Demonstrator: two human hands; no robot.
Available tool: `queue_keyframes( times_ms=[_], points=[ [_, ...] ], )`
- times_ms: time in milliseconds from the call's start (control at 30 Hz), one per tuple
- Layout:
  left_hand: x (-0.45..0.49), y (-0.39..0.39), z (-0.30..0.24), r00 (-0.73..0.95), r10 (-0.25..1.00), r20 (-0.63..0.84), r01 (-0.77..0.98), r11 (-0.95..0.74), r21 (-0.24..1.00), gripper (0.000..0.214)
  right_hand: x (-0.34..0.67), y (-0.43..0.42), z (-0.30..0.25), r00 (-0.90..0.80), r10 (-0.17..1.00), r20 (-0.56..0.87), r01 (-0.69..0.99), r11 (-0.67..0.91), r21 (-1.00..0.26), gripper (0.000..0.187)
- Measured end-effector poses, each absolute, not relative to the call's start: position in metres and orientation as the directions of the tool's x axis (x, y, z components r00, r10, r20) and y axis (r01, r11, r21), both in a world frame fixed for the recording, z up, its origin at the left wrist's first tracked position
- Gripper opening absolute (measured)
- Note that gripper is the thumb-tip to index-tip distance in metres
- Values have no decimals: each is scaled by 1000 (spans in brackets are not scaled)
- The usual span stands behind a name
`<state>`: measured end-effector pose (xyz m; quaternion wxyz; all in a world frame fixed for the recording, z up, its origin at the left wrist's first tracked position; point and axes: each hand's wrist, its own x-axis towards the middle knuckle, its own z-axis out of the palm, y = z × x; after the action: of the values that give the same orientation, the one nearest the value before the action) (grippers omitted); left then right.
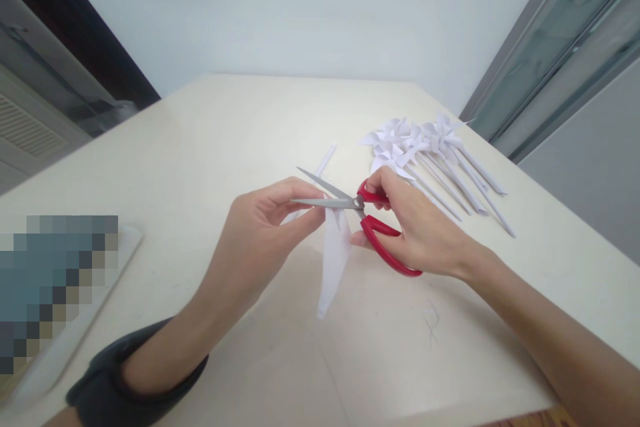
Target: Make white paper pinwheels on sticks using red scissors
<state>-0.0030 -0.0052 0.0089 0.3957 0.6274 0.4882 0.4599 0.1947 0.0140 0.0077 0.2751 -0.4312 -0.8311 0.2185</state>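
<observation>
My right hand (420,223) grips red-handled scissors (373,223), fingers through the loops, blades parted and pointing left. Between the blades sits a folded piece of white paper (334,260), which hangs down toward the table. My left hand (265,227) pinches the top of that paper between thumb and fingers, just left of the blades. Both hands hover above the cream table (200,147) near its middle.
A bunch of white paper pinwheels on rolled paper sticks (430,153) lies at the right rear of the table. One loose white paper stick (326,159) lies behind the hands. A flat white tray with a blurred item (65,320) rests at the left edge.
</observation>
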Motion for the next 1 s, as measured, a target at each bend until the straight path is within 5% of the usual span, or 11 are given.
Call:
queue_keyframes(
  times_ms=[400, 700, 800, 1000],
  points=[
    [-3, -2, 6, 66, 972, 224, 296, -234, 926, 9, 198, 18, 7, -448, 846, 289, 688, 532, -493, 32],
    [1, -8, 9, 31, 954, 297, 314, -292, 904, 6, 200, 18, 11, -482, 874, 66, 323, 247, -913, 28],
    [-2, -7, 8, -23, 955, 296, 422, -259, 869, 5, 202, 20, 9, -537, 843, 10, 229, 157, -961, 27],
    [-7, -1, 3, -41, 946, 323, 578, -241, 779, 6, 201, 19, 13, -544, 832, -110, 298, 69, -952, 15]
  ],
)
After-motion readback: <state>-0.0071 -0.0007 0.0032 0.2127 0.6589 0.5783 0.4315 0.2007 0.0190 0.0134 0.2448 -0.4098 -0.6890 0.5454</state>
